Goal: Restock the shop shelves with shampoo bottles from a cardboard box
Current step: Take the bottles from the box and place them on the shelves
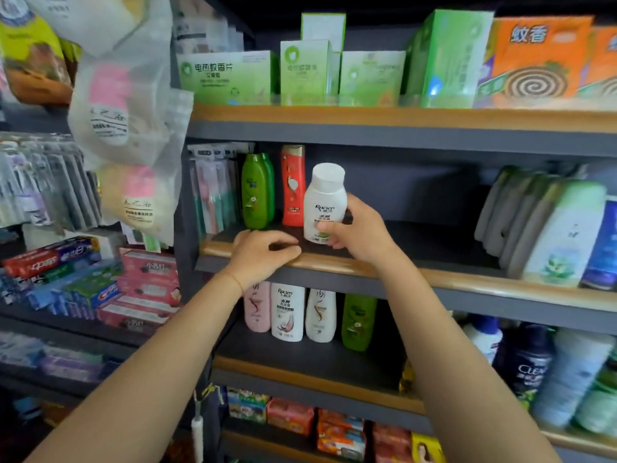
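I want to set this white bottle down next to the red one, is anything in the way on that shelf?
Nothing visible. The right hand holds the white bottle just right of the red bottle, and the shelf there looks bare.

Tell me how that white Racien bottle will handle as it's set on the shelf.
The white Racien bottle looks rigid plastic, so the right hand probably won't dent it. It is tall with a wide cap, so it may tip if nudged. Its glossy surface could be slippery.
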